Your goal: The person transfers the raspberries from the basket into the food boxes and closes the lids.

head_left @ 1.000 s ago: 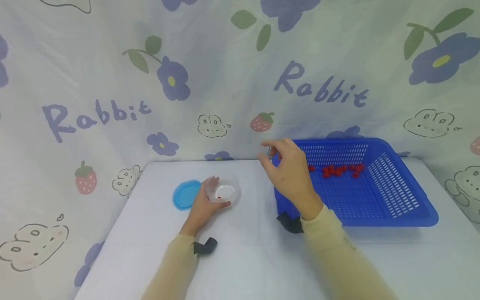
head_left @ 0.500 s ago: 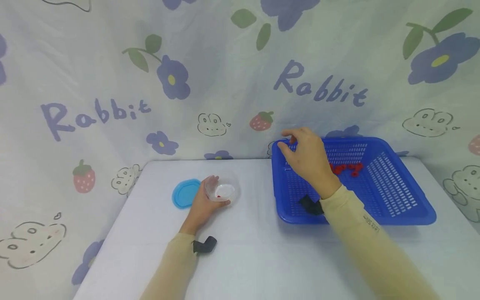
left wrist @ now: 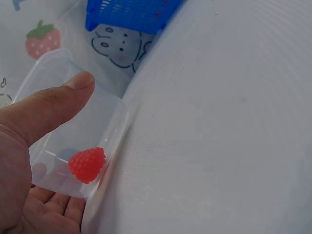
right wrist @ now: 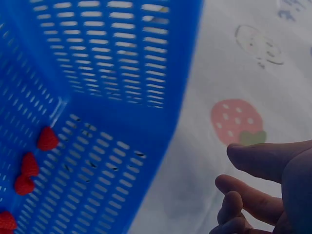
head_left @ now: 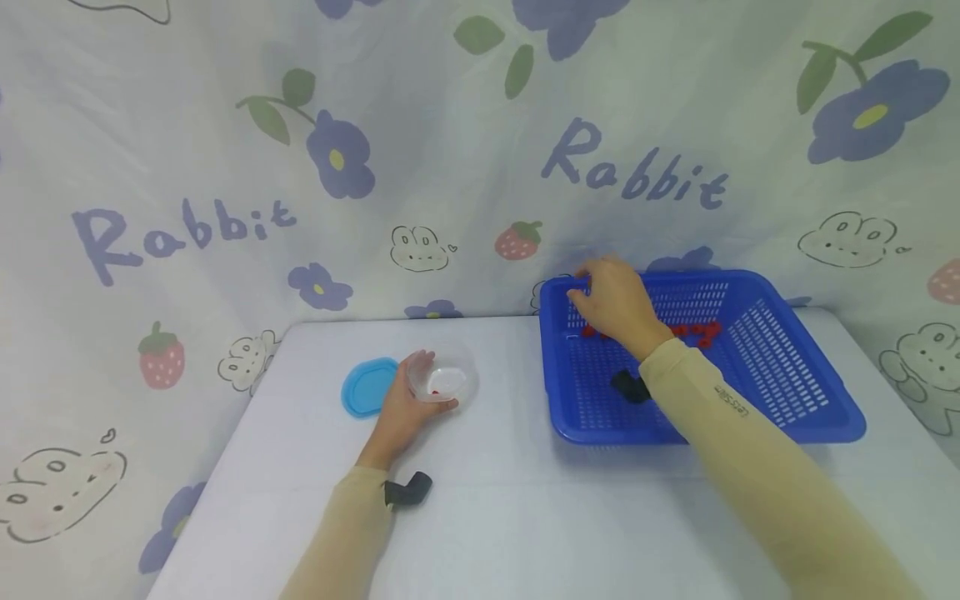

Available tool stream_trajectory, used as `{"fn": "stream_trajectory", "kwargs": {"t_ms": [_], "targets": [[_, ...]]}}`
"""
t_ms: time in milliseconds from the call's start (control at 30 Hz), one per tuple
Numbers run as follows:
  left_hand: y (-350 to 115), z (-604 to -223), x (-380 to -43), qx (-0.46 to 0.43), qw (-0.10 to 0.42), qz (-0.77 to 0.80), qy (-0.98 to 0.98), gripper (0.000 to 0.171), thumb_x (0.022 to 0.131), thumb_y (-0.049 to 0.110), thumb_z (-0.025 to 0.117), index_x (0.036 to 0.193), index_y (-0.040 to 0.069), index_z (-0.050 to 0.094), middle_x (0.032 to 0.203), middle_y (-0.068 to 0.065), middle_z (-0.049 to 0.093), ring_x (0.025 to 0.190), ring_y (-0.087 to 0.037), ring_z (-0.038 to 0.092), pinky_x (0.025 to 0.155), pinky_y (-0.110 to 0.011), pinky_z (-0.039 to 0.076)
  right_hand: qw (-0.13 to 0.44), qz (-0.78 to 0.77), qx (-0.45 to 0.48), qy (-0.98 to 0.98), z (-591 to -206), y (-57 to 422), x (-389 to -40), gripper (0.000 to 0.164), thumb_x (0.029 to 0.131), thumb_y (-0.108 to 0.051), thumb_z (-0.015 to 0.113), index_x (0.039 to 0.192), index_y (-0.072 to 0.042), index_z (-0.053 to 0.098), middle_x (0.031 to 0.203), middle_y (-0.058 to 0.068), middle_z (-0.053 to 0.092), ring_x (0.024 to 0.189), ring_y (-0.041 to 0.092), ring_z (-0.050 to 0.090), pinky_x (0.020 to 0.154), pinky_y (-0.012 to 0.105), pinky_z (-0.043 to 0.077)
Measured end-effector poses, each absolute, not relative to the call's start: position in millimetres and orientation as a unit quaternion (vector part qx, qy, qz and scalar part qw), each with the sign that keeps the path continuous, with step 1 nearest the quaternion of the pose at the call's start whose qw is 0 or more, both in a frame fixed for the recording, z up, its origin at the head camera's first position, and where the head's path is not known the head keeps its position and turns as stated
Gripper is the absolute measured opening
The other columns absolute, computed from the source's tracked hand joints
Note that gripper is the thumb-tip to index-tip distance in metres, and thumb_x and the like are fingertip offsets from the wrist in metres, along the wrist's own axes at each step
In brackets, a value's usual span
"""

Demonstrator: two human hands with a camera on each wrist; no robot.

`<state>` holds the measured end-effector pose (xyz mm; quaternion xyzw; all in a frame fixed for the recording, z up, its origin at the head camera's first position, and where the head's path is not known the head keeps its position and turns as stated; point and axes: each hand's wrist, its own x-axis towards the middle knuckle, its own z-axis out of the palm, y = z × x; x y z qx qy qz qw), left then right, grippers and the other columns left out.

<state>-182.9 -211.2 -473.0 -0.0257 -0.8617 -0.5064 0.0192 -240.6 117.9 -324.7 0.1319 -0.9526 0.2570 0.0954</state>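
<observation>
One red, bumpy raspberry (left wrist: pixel 87 165) could roll out if the left hand (head_left: pixel 396 414), thumb and fingers around the clear plastic cup (head_left: pixel 454 380), tipped it too far. The right hand (head_left: pixel 618 304), its thumb and fingers apart with nothing between them, hangs over the blue perforated plastic basket (head_left: pixel 697 412); a low wrist might knock the rim. That raspberry lies in the cup's bottom; several more red raspberries (right wrist: pixel 47 139) lie along the basket's far side. A light-blue flat lid (head_left: pixel 367 390) rests beside the cup.
</observation>
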Motion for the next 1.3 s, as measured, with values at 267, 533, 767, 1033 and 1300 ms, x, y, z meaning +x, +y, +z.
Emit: {"fn": "stream_trajectory", "kwargs": {"t_ms": [267, 533, 767, 1033, 1300], "targets": [[-212.0, -472.4, -183.2, -0.022, 0.020, -0.501, -0.865, 0.101, 0.062, 0.040, 0.084, 0.142, 0.019, 0.026, 0.140, 0.010, 0.042, 0.136, -0.015, 0.026, 0.111, -0.044, 0.019, 0.002, 0.204, 0.124, -0.971, -339.5, 118.8, -255.6, 0.036, 0.087, -0.021, 0.062, 0.115, 0.002, 0.060, 0.115, 0.020, 0.061, 0.099, 0.035, 0.059, 0.086, 0.049, 0.047], [-212.4, -473.3, -183.8, -0.026, 0.024, -0.503, -0.864, 0.100, 0.063, 0.038, 0.084, 0.142, 0.019, 0.027, 0.140, 0.010, 0.042, 0.136, -0.015, 0.027, 0.111, -0.045, 0.019, -0.088, 0.133, 0.121, -0.980, -353.7, 120.9, -260.1, 0.027, 0.084, -0.021, 0.063, 0.099, 0.002, 0.065, 0.094, 0.015, 0.066, 0.080, 0.029, 0.062, 0.070, 0.046, 0.052], [-211.8, -474.2, -183.7, -0.020, 0.021, -0.492, -0.870, 0.098, 0.065, 0.036, 0.084, 0.142, 0.020, 0.027, 0.140, 0.011, 0.042, 0.136, -0.015, 0.026, 0.111, -0.046, 0.019, -0.131, 0.111, 0.102, -0.980, -368.7, 125.1, -266.3, 0.021, 0.084, -0.022, 0.064, 0.070, -0.007, 0.057, 0.065, 0.003, 0.052, 0.060, 0.019, 0.049, 0.054, 0.035, 0.044], [-211.8, -472.8, -182.5, -0.022, 0.018, -0.494, -0.869, 0.099, 0.064, 0.039, 0.084, 0.142, 0.020, 0.026, 0.141, 0.011, 0.041, 0.136, -0.015, 0.026, 0.110, -0.048, 0.020, -0.140, 0.103, 0.101, -0.980, -376.0, 128.4, -271.4, 0.019, 0.081, -0.023, 0.067, 0.075, -0.006, 0.061, 0.076, 0.008, 0.059, 0.068, 0.023, 0.052, 0.059, 0.041, 0.047], [-211.8, -473.5, -183.4, -0.027, 0.023, -0.497, -0.867, 0.101, 0.063, 0.039, 0.084, 0.143, 0.019, 0.026, 0.141, 0.009, 0.042, 0.136, -0.017, 0.027, 0.110, -0.048, 0.021, -0.123, 0.095, 0.098, -0.983, -387.1, 128.9, -277.3, 0.018, 0.080, -0.021, 0.067, 0.080, -0.004, 0.064, 0.086, 0.012, 0.065, 0.072, 0.026, 0.058, 0.061, 0.045, 0.050]]}}
